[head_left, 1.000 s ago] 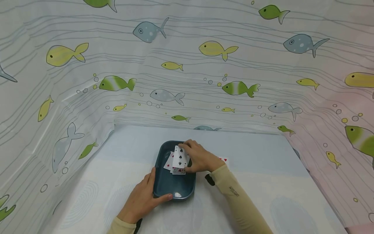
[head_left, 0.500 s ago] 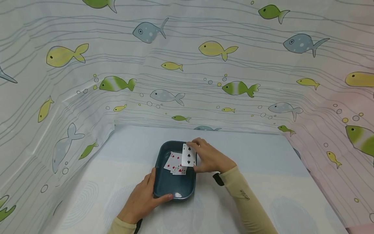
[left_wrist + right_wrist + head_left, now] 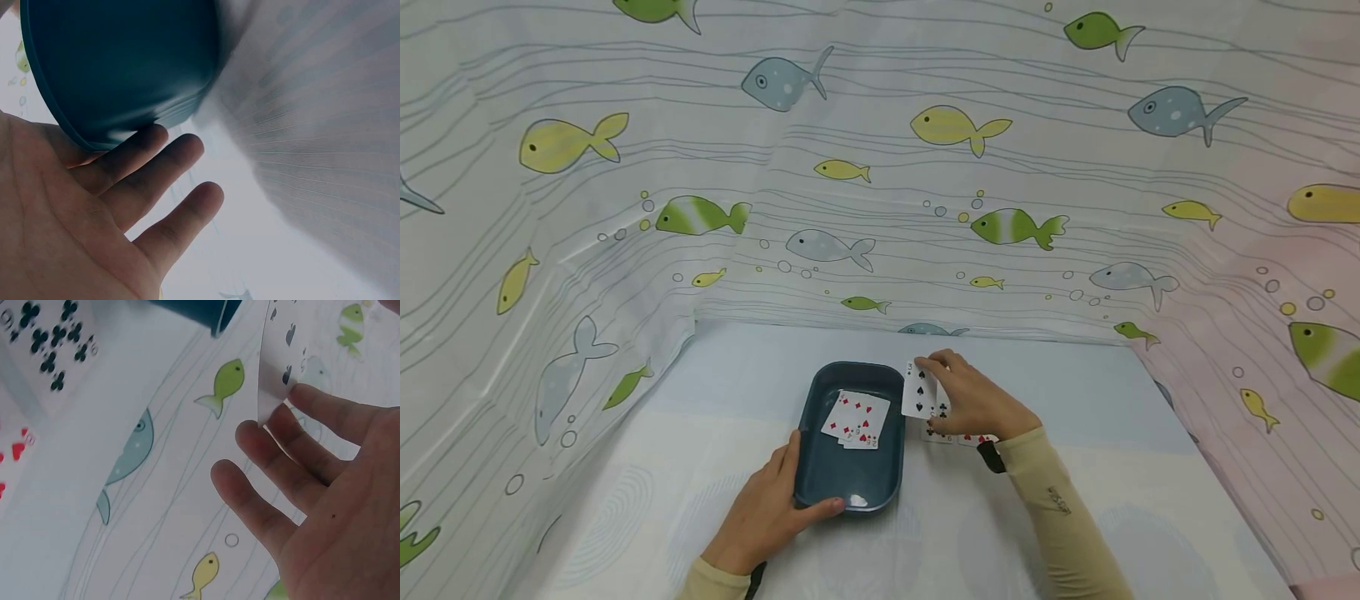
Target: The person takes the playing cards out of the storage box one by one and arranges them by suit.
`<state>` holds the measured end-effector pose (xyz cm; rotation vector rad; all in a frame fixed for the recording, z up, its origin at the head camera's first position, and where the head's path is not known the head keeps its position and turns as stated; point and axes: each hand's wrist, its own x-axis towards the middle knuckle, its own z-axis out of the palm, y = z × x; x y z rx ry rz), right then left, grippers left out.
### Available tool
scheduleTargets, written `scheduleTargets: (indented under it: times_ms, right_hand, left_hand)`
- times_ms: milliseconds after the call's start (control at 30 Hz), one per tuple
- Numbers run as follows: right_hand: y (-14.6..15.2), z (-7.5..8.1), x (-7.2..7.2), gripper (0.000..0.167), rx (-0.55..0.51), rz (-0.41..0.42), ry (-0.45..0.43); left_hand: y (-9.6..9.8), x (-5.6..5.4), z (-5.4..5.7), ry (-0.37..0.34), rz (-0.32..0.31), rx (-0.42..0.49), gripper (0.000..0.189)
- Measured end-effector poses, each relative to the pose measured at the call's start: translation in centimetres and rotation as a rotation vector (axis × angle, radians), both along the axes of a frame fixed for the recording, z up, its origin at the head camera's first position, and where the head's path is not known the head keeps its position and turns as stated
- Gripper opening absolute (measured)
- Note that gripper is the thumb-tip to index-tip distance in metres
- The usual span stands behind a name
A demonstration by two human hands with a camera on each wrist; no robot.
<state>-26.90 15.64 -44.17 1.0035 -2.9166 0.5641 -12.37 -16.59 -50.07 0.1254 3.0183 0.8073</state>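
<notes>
A deep teal tray stands on the table in the head view. Several red-suited playing cards lie overlapping on its floor. My left hand rests at its near left corner, fingers along the side and thumb on the near rim. In the left wrist view the fingers stretch nearly straight against the tray's outer wall. To the right of the tray, my right hand pinches a three of spades between thumb and fingertips, held up in the right wrist view, its face partly seen edge-on.
On the table under the right hand lie a clubs card and a hearts card, side by side and face up. A fish-printed curtain encloses the table at the back and both sides.
My right hand has carried the three of spades from over the tray to the right, past its rim. Cards inside the tray are now uncovered. The left hand has stayed put.
</notes>
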Motion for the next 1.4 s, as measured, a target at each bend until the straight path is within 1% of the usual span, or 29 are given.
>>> scheduleTargets:
  times_ms: [233,333,567,733,900,1167,1400]
  right_hand:
    - [2.6,-0.4,0.0,0.092,0.037,-0.055,-0.022]
    - [3.7,-0.6,0.2,0.092,0.039,-0.066,-0.039]
    - [5.9,-1.4,0.3,0.090,0.059,-0.071,-0.038]
    - [7.1,-1.9,0.5,0.090,0.061,-0.103,-0.065]
    - [8.5,-2.4,0.5,0.090,0.088,-0.137,-0.088]
    - [10.8,-3.2,0.7,0.086,0.159,-0.204,-0.186]
    - [11.9,-4.2,0.8,0.089,0.180,-0.229,-0.198]
  left_hand:
    - [0.0,0.0,0.1,0.002,0.000,-0.001,0.128]
    - [0.1,0.0,0.2,0.004,0.000,-0.001,0.128]
    - [0.0,-0.1,0.2,0.010,0.000,-0.004,0.128]
    - [0.0,-0.1,0.2,0.014,-0.005,-0.006,0.128]
    - [0.1,-0.1,0.1,0.015,-0.006,-0.005,0.128]
    - [0.0,0.0,0.2,0.015,-0.012,-0.010,0.128]
    - [0.0,0.1,0.4,0.004,-0.012,-0.008,0.128]
